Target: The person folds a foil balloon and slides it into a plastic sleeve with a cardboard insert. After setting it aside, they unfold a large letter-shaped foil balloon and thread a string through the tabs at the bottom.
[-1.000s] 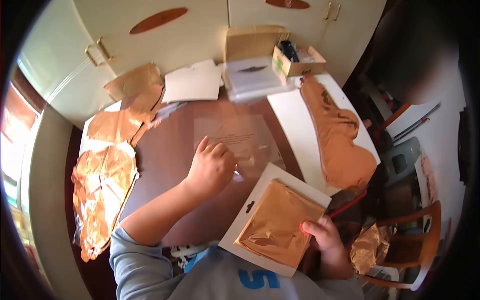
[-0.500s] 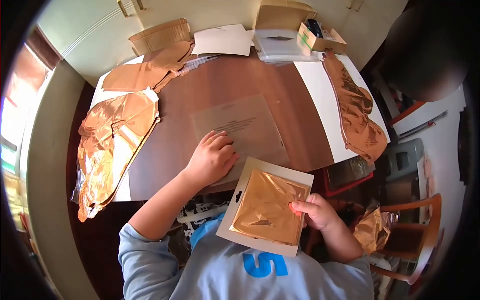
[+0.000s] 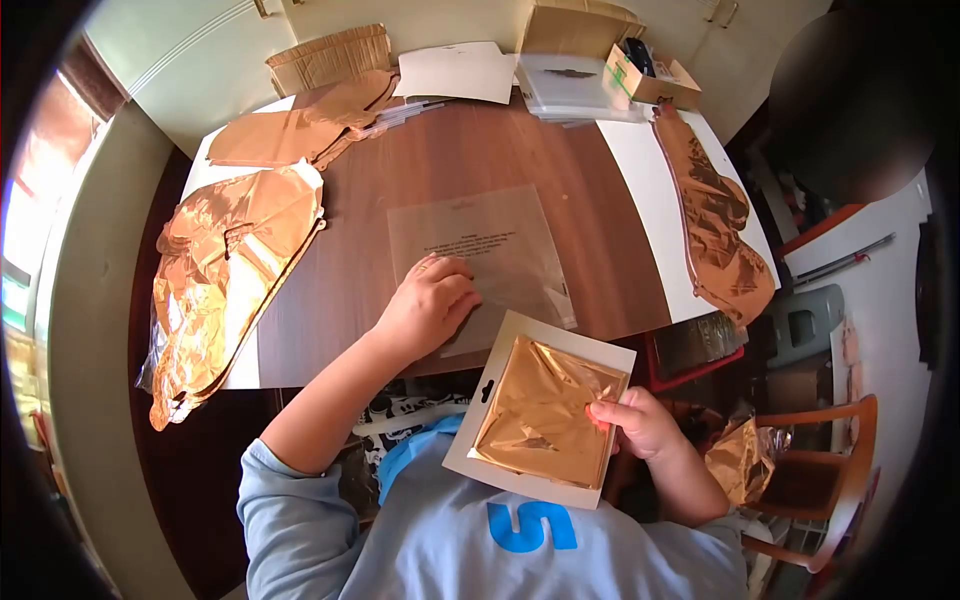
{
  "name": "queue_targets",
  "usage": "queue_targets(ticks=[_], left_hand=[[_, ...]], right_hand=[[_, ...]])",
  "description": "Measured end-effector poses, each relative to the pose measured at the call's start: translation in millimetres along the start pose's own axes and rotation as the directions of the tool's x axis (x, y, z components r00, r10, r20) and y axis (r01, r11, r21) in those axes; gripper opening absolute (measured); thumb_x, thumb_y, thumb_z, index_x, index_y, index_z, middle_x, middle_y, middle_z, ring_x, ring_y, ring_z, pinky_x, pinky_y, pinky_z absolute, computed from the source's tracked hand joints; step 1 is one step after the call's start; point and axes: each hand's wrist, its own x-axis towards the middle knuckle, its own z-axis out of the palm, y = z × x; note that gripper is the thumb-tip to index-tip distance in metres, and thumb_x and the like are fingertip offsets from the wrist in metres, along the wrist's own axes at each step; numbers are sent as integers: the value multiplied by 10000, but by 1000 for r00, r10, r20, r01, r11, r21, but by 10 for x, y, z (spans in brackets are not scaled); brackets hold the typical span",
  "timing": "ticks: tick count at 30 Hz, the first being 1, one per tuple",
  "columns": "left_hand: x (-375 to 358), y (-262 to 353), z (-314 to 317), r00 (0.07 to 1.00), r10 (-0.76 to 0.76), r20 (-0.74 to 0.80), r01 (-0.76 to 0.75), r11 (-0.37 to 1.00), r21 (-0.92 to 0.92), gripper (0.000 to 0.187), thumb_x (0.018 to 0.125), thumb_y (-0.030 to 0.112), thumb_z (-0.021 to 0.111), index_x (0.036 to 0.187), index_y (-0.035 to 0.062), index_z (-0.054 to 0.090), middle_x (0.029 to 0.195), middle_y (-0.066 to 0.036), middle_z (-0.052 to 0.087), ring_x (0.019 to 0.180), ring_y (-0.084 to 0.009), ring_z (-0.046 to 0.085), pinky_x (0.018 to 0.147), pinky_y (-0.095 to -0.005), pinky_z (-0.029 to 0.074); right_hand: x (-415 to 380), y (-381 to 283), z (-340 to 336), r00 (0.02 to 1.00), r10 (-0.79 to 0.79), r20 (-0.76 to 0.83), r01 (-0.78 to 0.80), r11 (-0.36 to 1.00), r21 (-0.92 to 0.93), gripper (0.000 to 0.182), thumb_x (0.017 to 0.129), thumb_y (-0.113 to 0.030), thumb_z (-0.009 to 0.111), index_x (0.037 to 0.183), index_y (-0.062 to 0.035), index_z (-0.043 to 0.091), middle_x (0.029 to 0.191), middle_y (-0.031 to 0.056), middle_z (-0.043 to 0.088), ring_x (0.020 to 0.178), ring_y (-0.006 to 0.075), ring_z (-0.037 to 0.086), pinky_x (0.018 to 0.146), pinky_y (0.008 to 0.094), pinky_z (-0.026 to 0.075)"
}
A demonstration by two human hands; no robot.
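My left hand [image 3: 430, 302] is on the left part of a clear plastic bag [image 3: 520, 265] with printed text, which lies flat on the brown table. Its fingers are curled together at the film; the fingertips are partly hidden. My right hand [image 3: 640, 425] pinches the right edge of a white card [image 3: 462, 445] with a folded gold foil packet [image 3: 545, 410] on it, thumb on top. This card is tilted in front of my chest, just past the table's near edge, its upper corner close to the bag.
Large copper foil pieces lie at the left [image 3: 235, 250], back left [image 3: 290, 135] and right [image 3: 715, 225]. Behind are white sheets [image 3: 455, 72], stacked clear bags [image 3: 570, 90] and an open box [image 3: 660, 85]. A wooden chair [image 3: 855, 470] holds crumpled foil.
The view has shifted slightly. My left hand's fingers look more curled and sit a little further right on the bag. My right hand still grips the card.
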Motion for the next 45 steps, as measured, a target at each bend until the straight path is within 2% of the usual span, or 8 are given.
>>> queue_targets(ticks=[4,14,19,23,31,34,42,45], left_hand=[[4,46,-3,1000,-28,-6,28,999,26,101,809,87,729,862,14,684,987,-126,668,976,-314,629,967,-447,465],[-45,175,-130,991,-24,131,21,999,30,181,777,148,740,909,52,661,1096,-123,650,1178,-325,590,1092,-523,384],[-68,115,-111,987,29,159,-38,998,51,112,775,96,693,865,45,651,1099,-126,651,1164,-335,598,1092,-525,386],[31,209,-259,960,-38,279,51,998,-40,61,780,83,667,791,23,662,1161,-142,628,1176,-333,577,1072,-509,409],[136,291,-360,894,-68,443,160,972,-173,108,773,104,660,762,0,686,1238,-183,591,1204,-360,529,977,-405,463],[93,211,-301,928,56,369,-8,991,-132,109,764,102,660,759,-3,688,1257,-195,587,1214,-363,520,983,-389,462],[151,313,-385,887,-40,460,101,989,-109,118,767,112,663,775,-3,691,1278,-211,584,1229,-374,509,1008,-409,442],[128,303,-356,900,-28,435,72,994,-86,108,772,123,672,766,15,684,1283,-186,585,1247,-370,502,1042,-459,410]], right_hand=[[26,0,13,998,-5,60,7,1000,-25,233,932,-222,658,749,-81,628,682,10,628,508,86,577,441,222,447],[172,40,73,942,-335,5,334,938,-97,220,959,-226,630,822,-54,642,733,-20,603,578,59,564,482,211,460],[176,57,123,963,-267,-49,264,963,-47,197,957,-213,637,852,-47,645,775,-23,607,667,54,564,581,220,473],[179,102,129,947,-270,-173,265,963,-51,181,960,-196,633,854,-49,634,799,-33,600,722,45,540,660,217,446],[148,214,366,899,-342,-274,329,940,-91,223,978,-163,602,796,-34,608,750,-46,552,686,40,474,611,223,396],[113,234,425,865,-414,-284,359,906,-225,245,989,-178,589,803,-20,607,731,-40,553,678,37,472,602,224,397],[113,334,462,796,-537,-279,411,818,-402,273,1001,-190,570,804,-5,608,704,-35,557,629,38,483,533,225,412],[138,374,535,834,-446,-326,370,889,-269,269,1004,-202,568,822,-10,614,721,-27,563,636,44,507,534,226,435]])
